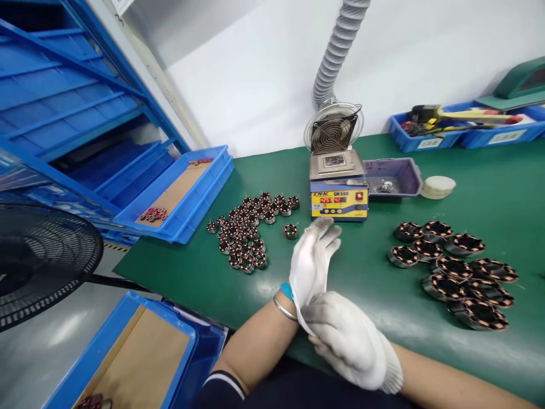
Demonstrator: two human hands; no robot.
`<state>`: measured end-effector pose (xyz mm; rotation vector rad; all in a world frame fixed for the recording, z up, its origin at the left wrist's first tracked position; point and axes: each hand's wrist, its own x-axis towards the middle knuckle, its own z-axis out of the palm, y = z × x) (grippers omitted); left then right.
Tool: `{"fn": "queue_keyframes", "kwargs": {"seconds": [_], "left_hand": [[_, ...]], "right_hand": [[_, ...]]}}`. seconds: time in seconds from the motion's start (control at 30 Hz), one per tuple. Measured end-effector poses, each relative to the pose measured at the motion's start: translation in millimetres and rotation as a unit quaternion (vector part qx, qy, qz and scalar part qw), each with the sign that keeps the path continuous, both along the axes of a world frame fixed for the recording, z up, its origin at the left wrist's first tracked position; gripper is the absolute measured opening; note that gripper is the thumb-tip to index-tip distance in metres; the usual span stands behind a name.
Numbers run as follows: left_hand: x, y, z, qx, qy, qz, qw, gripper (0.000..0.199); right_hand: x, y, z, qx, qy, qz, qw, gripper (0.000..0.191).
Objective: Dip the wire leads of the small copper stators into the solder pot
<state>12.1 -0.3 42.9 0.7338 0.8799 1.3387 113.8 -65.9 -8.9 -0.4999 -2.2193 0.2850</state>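
My left hand (310, 261) wears a white work glove, its fingers stretched out and holding nothing, just in front of the yellow-and-blue solder pot (339, 193) with a lit red display. At its wrist, my gloved right hand (351, 338) has its fingers closed on the loose cuff (300, 311) of the left glove, pulling it away from the skin. A metal bangle (284, 308) sits below that cuff. One small copper-wound stator (291, 230) stands alone left of my left fingertips. Beyond it lies a cluster of small stators (242, 230). Larger stators (453, 267) are grouped to the right.
Behind the pot stand a fume fan (333, 135) and a grey duct (340, 45). A purple tray (394, 170) and round white container (437, 186) sit right. Blue bins (494, 136) hold tools. Left are a blue crate (187, 210), shelving, a black fan (46, 261) and a lower crate (191, 335).
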Motion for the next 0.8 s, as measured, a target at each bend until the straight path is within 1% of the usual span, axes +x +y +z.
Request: {"fn": "queue_keyframes", "kwargs": {"seconds": [0.03, 0.07, 0.1, 0.13, 0.17, 0.2, 0.23, 0.27, 0.3, 0.33, 0.37, 0.4, 0.43, 0.47, 0.5, 0.57, 0.63, 0.73, 0.8], "left_hand": [[-4, 4, -5.8, 0.005, 0.032, 0.021, 0.999, 0.049], [-10, 8, -11.6, 0.011, 0.085, 0.055, 0.995, 0.054], [-17, 12, -17.1, 0.018, 0.162, 0.102, 0.981, 0.061], [-26, 17, -22.0, 0.023, 0.256, 0.153, 0.954, 0.073], [-34, 23, -26.2, 0.027, 0.352, 0.189, 0.916, 0.088], [-43, 29, -29.6, 0.028, 0.44, 0.198, 0.876, 0.101], [-50, 36, -32.5, 0.023, 0.515, 0.187, 0.836, 0.11], [-55, 43, -34.8, 0.011, 0.576, 0.163, 0.801, 0.112], [-59, 49, -36.8, -0.005, 0.621, 0.137, 0.772, 0.104], [-61, 55, -38.5, -0.02, 0.651, 0.117, 0.75, 0.089], [-61, 58, -40.1, -0.034, 0.668, 0.104, 0.737, 0.07], [-59, 60, -41.6, -0.039, 0.674, 0.094, 0.732, 0.052], [-56, 59, -42.9, -0.033, 0.672, 0.087, 0.734, 0.038], [-52, 56, -44.2, -0.021, 0.667, 0.08, 0.741, 0.031], [-48, 50, -45.5, -0.006, 0.66, 0.07, 0.748, 0.029], [-40, 34, -47.9, 0.041, 0.641, 0.053, 0.765, 0.034], [-37, 18, -50.7, 0.115, 0.612, 0.054, 0.781, 0.04], [-38, 4, -55.6, 0.223, 0.575, 0.041, 0.786, 0.045], [-38, 0, -58.9, 0.255, 0.568, 0.009, 0.783, 0.046]], "right_hand": [[2, 6, 0.0, 0.005, 0.017, 0.008, 1.0, 0.02], [5, 13, -0.4, 0.01, 0.035, 0.005, 0.999, 0.022], [8, 20, -1.7, 0.009, 0.049, -0.016, 0.999, 0.022], [12, 27, -4.0, 0.001, 0.058, -0.051, 0.997, 0.022], [15, 34, -7.1, -0.011, 0.061, -0.09, 0.994, 0.022], [18, 39, -10.9, -0.026, 0.059, -0.126, 0.99, 0.024], [20, 44, -15.1, -0.045, 0.056, -0.153, 0.986, 0.026], [21, 48, -19.3, -0.065, 0.055, -0.172, 0.981, 0.029], [20, 50, -23.2, -0.088, 0.056, -0.182, 0.978, 0.032], [19, 52, -26.6, -0.116, 0.059, -0.188, 0.974, 0.034], [18, 53, -29.5, -0.151, 0.065, -0.192, 0.968, 0.036], [17, 54, -31.7, -0.194, 0.076, -0.196, 0.958, 0.038], [16, 55, -33.2, -0.245, 0.094, -0.199, 0.944, 0.039], [15, 55, -34.0, -0.3, 0.118, -0.197, 0.926, 0.042], [15, 56, -33.9, -0.355, 0.144, -0.189, 0.904, 0.046], [17, 59, -31.1, -0.447, 0.185, -0.162, 0.86, 0.056], [20, 62, -25.5, -0.505, 0.199, -0.138, 0.828, 0.061], [24, 65, -15.4, -0.552, 0.208, -0.117, 0.799, 0.058], [23, 64, -10.7, -0.568, 0.225, -0.084, 0.787, 0.059]]}}
